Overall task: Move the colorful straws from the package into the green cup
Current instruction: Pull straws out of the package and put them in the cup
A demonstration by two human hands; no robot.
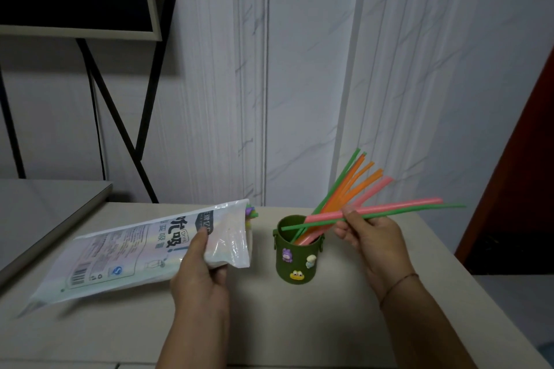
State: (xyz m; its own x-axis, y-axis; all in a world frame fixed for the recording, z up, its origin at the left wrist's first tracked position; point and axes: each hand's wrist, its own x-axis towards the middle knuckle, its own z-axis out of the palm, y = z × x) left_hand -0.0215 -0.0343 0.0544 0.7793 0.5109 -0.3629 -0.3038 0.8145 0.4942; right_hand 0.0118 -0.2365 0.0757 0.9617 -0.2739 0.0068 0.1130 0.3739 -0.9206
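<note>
Left hand point(199, 272) grips crinkly clear plastic package point(144, 252), thumb on top, straw tips at its mouth. Right hand point(371, 241) pinches thin pink and green straws point(398, 209) above round green cup point(298, 252) on smooth table point(299, 323); others lean inside it.

The package point(129, 252) hides its straws point(251, 213) but for their tips, and the fingers of the left grip point(198, 275) lie under it. The cup point(296, 257) hides the lower ends of the straws standing in it.
</note>
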